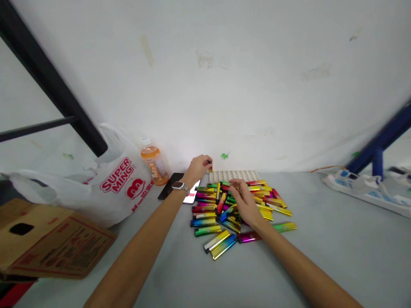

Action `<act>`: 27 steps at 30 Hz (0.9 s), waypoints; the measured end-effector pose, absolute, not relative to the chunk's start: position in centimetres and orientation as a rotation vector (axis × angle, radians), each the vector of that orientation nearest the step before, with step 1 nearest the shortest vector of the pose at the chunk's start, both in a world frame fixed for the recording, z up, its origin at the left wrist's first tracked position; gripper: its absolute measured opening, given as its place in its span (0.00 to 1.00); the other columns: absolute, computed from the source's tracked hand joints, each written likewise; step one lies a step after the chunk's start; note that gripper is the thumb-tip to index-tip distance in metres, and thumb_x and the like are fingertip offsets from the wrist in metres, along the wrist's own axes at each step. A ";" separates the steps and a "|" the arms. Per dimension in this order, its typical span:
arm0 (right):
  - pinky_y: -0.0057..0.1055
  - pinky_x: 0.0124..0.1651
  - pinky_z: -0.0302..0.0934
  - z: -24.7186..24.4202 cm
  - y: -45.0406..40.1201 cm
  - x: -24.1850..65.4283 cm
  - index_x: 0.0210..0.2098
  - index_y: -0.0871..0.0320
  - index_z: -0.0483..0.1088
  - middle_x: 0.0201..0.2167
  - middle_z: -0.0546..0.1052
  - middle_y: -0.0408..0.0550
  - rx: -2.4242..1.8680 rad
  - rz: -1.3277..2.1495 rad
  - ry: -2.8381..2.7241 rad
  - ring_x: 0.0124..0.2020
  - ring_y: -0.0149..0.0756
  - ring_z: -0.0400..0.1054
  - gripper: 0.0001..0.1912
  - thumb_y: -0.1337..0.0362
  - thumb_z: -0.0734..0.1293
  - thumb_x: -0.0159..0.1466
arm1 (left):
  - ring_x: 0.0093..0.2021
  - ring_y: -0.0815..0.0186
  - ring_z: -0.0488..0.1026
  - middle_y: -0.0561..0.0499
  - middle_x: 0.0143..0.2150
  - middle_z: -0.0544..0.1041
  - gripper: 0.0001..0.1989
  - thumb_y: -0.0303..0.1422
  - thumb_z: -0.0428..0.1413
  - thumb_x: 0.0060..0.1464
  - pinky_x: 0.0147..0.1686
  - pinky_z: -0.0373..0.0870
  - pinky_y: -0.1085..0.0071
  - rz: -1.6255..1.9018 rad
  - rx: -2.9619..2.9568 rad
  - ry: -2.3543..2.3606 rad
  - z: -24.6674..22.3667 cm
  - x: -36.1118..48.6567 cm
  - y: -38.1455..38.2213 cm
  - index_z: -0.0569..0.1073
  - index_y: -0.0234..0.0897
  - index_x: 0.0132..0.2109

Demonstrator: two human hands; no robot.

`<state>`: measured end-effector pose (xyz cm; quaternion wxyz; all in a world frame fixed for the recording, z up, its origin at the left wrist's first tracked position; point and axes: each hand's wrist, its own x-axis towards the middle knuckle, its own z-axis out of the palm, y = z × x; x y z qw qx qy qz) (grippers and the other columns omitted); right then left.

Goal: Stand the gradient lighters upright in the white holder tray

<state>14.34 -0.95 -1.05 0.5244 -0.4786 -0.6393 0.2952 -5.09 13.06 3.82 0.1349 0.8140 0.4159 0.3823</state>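
Shiny multicoloured lighters (204,222) lie in a loose pile on the grey table. Behind them, against the wall, is a pale tray (236,176) with rows of holes. My left hand (198,167), wearing a watch on its wrist, pinches a small lighter (211,168) with a dark top at the tray's left end; most of that lighter is hidden by the fingers. Over the middle of the pile, my right hand (245,201) hovers with thumb and fingers apart, close to the lighters. Whether its fingertips touch any of them is hard to see.
Left of the pile lie a dark tablet or phone (170,185) and a lit phone (192,194). Further left are an orange drink bottle (156,164), a white plastic bag (109,188) and a cardboard box (58,239). A white power strip (366,192) is at the right.
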 end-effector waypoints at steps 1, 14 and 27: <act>0.42 0.61 0.58 -1.1 -0.9 14.3 0.51 0.53 0.63 0.50 0.71 0.49 -1.144 0.702 -1.534 0.54 0.41 0.65 0.16 0.51 0.57 0.70 | 0.36 0.65 0.76 0.50 0.35 0.78 0.05 0.27 0.58 0.55 0.44 0.74 0.66 1.094 2.383 1.228 3.5 -5.1 13.4 0.77 0.37 0.39; 0.41 0.59 0.59 -1.0 -1.0 14.3 0.50 0.53 0.65 0.49 0.71 0.49 -1.170 0.681 -1.578 0.53 0.40 0.65 0.15 0.52 0.58 0.70 | 0.36 0.65 0.76 0.50 0.36 0.79 0.05 0.28 0.59 0.55 0.43 0.74 0.67 1.107 2.385 1.285 2.0 -3.8 15.0 0.78 0.38 0.39; 0.40 0.54 0.60 -0.7 -0.4 14.3 0.42 0.56 0.69 0.42 0.72 0.50 -1.199 0.467 -1.727 0.48 0.42 0.66 0.08 0.67 0.61 0.65 | 0.44 0.62 0.72 0.46 0.44 0.71 0.09 0.30 0.52 0.60 0.50 0.71 0.63 1.151 2.615 1.376 1.4 -3.3 13.2 0.76 0.36 0.44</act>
